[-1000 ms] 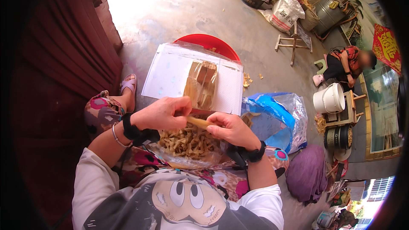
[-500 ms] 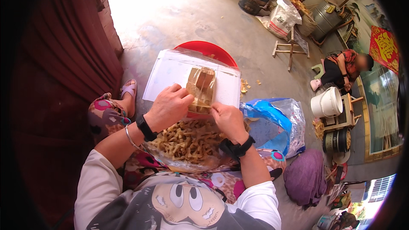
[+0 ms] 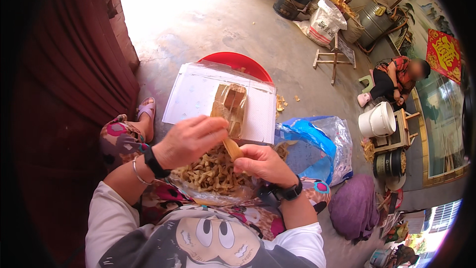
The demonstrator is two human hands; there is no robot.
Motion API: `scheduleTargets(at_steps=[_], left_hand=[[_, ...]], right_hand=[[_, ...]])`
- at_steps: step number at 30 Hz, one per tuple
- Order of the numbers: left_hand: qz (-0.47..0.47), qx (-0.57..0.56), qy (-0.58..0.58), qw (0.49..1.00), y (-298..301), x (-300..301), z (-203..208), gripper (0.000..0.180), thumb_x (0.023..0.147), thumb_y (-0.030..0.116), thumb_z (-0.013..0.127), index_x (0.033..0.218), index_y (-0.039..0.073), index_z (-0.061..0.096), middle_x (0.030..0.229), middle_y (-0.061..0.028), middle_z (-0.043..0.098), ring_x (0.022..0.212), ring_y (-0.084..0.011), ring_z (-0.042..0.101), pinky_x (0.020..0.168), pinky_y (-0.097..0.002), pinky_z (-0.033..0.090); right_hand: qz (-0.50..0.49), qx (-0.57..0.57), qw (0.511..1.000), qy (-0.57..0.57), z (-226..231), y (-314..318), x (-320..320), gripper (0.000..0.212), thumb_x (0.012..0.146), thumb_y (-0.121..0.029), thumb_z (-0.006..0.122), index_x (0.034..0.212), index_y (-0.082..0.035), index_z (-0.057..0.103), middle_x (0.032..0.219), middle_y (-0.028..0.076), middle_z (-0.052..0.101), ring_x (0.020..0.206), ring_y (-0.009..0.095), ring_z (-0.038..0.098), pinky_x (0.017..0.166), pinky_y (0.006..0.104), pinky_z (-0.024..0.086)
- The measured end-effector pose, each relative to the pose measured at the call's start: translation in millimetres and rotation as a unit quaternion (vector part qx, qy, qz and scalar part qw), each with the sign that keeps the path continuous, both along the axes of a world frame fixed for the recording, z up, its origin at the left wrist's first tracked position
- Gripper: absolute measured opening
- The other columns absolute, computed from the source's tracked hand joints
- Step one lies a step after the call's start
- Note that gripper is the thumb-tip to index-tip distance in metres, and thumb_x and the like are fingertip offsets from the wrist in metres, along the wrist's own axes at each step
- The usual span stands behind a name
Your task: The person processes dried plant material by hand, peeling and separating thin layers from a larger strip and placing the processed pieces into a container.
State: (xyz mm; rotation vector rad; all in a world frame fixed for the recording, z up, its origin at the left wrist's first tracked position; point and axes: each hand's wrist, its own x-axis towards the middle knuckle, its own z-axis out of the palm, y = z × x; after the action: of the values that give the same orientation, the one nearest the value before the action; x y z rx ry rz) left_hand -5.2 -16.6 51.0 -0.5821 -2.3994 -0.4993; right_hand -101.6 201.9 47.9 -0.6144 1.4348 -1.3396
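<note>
Between my hands is a thin yellowish strip (image 3: 231, 149). My right hand (image 3: 265, 163) pinches its lower end between thumb and fingers. My left hand (image 3: 191, 141) has its fingertips together at the strip's upper end; it is slightly blurred. Just beyond, a wooden block (image 3: 233, 100) wrapped in clear film lies on a white board (image 3: 193, 93). The board rests across a red basin (image 3: 238, 61). Below my hands, many short, twisted brown pieces (image 3: 208, 171) are heaped in clear plastic on my lap.
To the right stands an open blue and clear plastic bag (image 3: 317, 141), with a purple bundle (image 3: 354, 208) behind it. Farther right, a seated person (image 3: 404, 77) is near a white bucket (image 3: 378, 120). Another person works at the back beside a white sack (image 3: 326, 22).
Both hands have come off the block and moved nearer to me. The yellowish strip now shows between them, slanting over the heap. The view has shifted slightly.
</note>
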Motion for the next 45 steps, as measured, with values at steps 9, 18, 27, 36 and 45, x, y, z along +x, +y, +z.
scheduleTargets(at_steps=[9, 18, 27, 36, 45], left_hand=[[-0.026, 0.118, -0.082, 0.989, 0, -3, -15, 0.018, 0.081, 0.007, 0.063, 0.095, 0.001, 0.054, 0.085, -0.01, 0.057, 0.078, -0.0275, 0.06, 0.064, -0.035, 0.049], [-0.165, 0.482, -0.604, 0.613, 29, 5, -19, 0.024, 0.096, 0.02, 0.047, 0.083, 0.003, 0.057, 0.073, -0.0039, 0.059, 0.062, -0.0095, 0.057, 0.054, -0.0244, 0.045], [-0.184, 0.572, -0.444, 0.665, 28, -3, -24, 0.046, 0.088, 0.006, 0.055, 0.131, 0.003, 0.04, 0.108, -0.0049, 0.058, 0.08, -0.0058, 0.056, 0.057, -0.0186, 0.046], [-0.012, 0.278, -0.205, 0.938, 26, -9, -46, 0.013, 0.079, 0.002, 0.054, 0.091, 0.002, 0.05, 0.097, -0.0117, 0.056, 0.069, -0.0219, 0.056, 0.057, -0.0271, 0.045], [-0.051, 0.264, -0.328, 0.906, 35, -12, -27, 0.018, 0.078, 0.006, 0.055, 0.095, 0.001, 0.055, 0.083, -0.018, 0.06, 0.073, -0.0308, 0.061, 0.064, -0.0356, 0.048]], right_hand=[[0.004, -0.177, 0.972, -0.153, 28, 35, -8, 0.036, 0.087, -0.009, 0.06, 0.121, -0.001, 0.054, 0.106, 0.011, 0.064, 0.08, 0.007, 0.06, 0.044, 0.0148, 0.039], [-0.032, -0.055, 0.842, 0.536, -20, -1, 6, 0.036, 0.086, -0.004, 0.057, 0.121, -0.003, 0.051, 0.098, 0.008, 0.065, 0.084, 0.017, 0.063, 0.074, 0.0318, 0.051], [-0.099, -0.052, 0.991, -0.075, -3, 1, 9, 0.027, 0.093, -0.021, 0.057, 0.115, -0.006, 0.052, 0.079, -0.001, 0.062, 0.058, 0.002, 0.052, 0.048, 0.0144, 0.044], [-0.227, -0.087, 0.933, -0.264, -42, -5, 8, 0.016, 0.096, -0.022, 0.05, 0.106, -0.01, 0.054, 0.09, 0.002, 0.062, 0.061, 0.006, 0.058, 0.039, 0.0146, 0.04], [-0.145, -0.035, 0.982, -0.113, -44, -3, 7, 0.033, 0.088, -0.032, 0.063, 0.109, -0.009, 0.052, 0.079, -0.003, 0.057, 0.05, 0.002, 0.049, 0.042, 0.0146, 0.038]])
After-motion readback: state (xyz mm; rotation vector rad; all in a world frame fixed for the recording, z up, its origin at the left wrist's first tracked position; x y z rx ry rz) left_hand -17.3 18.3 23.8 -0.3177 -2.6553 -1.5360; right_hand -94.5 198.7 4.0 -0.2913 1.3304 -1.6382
